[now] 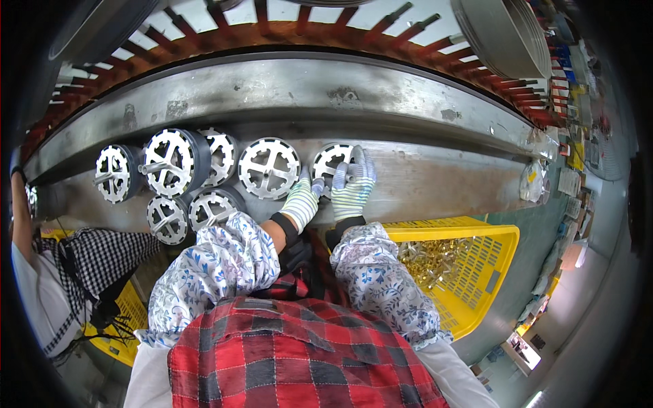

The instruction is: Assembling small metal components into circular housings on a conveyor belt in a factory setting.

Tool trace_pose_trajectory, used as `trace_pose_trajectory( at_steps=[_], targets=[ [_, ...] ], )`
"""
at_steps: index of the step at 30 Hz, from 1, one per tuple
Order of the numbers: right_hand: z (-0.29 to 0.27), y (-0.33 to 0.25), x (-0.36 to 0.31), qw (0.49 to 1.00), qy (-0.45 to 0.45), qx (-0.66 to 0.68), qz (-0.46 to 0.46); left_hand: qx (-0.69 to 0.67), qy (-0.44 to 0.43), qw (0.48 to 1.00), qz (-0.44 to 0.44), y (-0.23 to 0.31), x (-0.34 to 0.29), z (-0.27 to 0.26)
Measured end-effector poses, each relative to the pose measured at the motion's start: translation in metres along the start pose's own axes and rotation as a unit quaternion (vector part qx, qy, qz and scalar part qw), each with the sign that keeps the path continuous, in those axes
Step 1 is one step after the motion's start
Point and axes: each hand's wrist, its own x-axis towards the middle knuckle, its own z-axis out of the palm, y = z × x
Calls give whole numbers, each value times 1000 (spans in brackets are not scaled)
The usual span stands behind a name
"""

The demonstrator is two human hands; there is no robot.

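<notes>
Both my hands wear striped knit gloves and work at a round spoked metal disc (326, 161) with a notched rim, on the steel bench. My right hand (356, 187) grips this disc at its right edge, the fingers reaching over the rim. My left hand (300, 205) is at the disc's lower left, thumb and fingers drawn together. Whatever its fingertips pinch is too small to make out. Just left of that hand lies another spoked disc (269, 168). Further left, several more stand in a group, among them a thick stacked one (170, 163) with a rod sticking out.
A yellow plastic basket (486, 272) with gold and silver metal pieces stands at my right. The steel bench (435, 170) runs across, backed by a raised ledge (286, 88) and a row of red pegs (262, 17). A co-worker's arm (22, 217) shows at far left.
</notes>
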Motion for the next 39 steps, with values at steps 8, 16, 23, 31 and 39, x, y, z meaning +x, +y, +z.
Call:
trace_pose_trajectory(
  at_steps=[8,16,23,31,39],
  targets=[
    [4,10,-12,999,16,-47,-9,114,53,987,96,-27,9,11],
    [-37,3,-10,941,1,244,236,-305,-189,927,-113,21,-28,-34],
    [-130,-26,9,919,-29,339,199,-169,-183,965,80,113,-105,-100],
    [-137,-38,27,814,-554,-143,-98,457,-68,741,487,159,-154,-132],
    [-58,8,35,872,-377,307,60,159,143,851,480,123,-161,-163]
  ],
)
